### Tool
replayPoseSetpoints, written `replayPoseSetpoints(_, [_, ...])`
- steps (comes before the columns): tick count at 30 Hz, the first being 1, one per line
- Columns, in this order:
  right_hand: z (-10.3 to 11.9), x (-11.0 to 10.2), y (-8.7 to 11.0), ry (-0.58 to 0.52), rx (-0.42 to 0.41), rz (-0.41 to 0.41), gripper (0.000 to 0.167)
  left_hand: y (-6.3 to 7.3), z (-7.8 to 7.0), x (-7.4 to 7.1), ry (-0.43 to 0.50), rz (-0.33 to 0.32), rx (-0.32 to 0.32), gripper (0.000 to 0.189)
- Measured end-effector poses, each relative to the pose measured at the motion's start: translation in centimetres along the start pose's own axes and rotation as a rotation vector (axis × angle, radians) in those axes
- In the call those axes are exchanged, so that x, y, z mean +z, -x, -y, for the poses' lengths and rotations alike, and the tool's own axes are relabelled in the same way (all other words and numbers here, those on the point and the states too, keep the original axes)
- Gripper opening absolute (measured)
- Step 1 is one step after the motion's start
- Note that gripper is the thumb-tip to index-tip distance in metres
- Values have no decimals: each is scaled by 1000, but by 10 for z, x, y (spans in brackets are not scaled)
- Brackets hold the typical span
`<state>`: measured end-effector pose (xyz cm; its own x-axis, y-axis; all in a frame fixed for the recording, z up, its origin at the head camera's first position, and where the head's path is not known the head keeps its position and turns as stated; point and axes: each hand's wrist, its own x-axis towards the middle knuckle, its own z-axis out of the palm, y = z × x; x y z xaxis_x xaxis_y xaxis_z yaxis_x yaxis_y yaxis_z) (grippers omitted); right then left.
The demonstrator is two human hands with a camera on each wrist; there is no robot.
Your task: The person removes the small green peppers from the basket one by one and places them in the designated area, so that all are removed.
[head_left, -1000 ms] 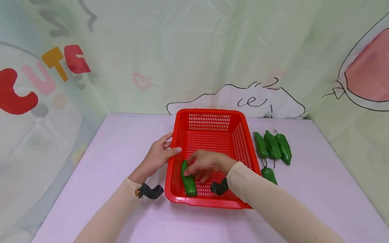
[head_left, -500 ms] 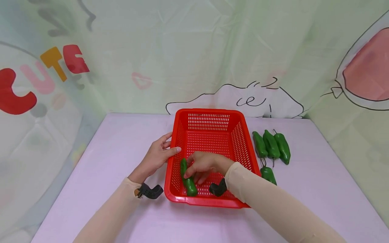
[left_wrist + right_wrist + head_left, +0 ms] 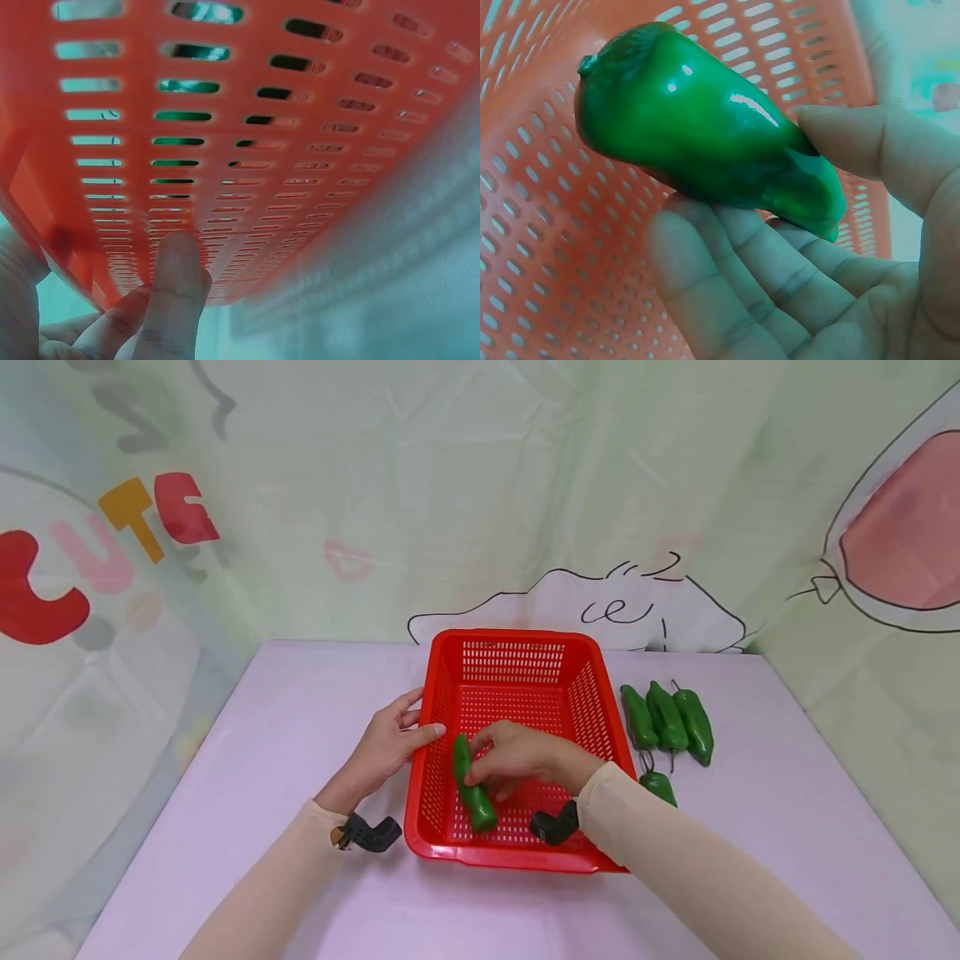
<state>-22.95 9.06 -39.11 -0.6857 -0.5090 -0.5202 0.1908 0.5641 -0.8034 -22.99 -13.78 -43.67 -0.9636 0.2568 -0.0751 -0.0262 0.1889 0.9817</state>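
Observation:
A red plastic basket [image 3: 510,639] with slotted walls stands in the middle of the table. My left hand [image 3: 386,739] holds its left side, thumb over the rim and fingers along the outside wall; the left wrist view shows those fingers [image 3: 176,300] against the slots. Inside the basket, my right hand [image 3: 521,756] pinches a green pepper [image 3: 480,810] between thumb and fingertips. The right wrist view shows the same pepper [image 3: 697,112] slanting over the basket floor, its blunt stem end away from the palm.
Several more green peppers lie on the table right of the basket: a row [image 3: 666,718] at the back and one pepper [image 3: 660,787] nearer, partly hidden by the basket and right sleeve. A printed cloth wall [image 3: 337,485] rises behind the pale table [image 3: 322,677].
My right hand has lifted the pepper slightly and shifted it away from the basket's left wall, and the pepper now slants more. The left hand keeps its place on the basket.

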Motion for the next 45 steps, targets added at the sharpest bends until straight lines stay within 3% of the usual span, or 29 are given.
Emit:
replayPoseSetpoints(21, [-9,-39,49,-143,-95,-113,55,0,0,1,25,4,11,75])
replayPoseSetpoints(37, [-20,-56,78,-141,-141,-198,71,0,1,0,29,1,9,76])
replayPoseSetpoints(45, [-29,-62,91,-146,-155,-216,69,0,0,0,32,1,10,76])
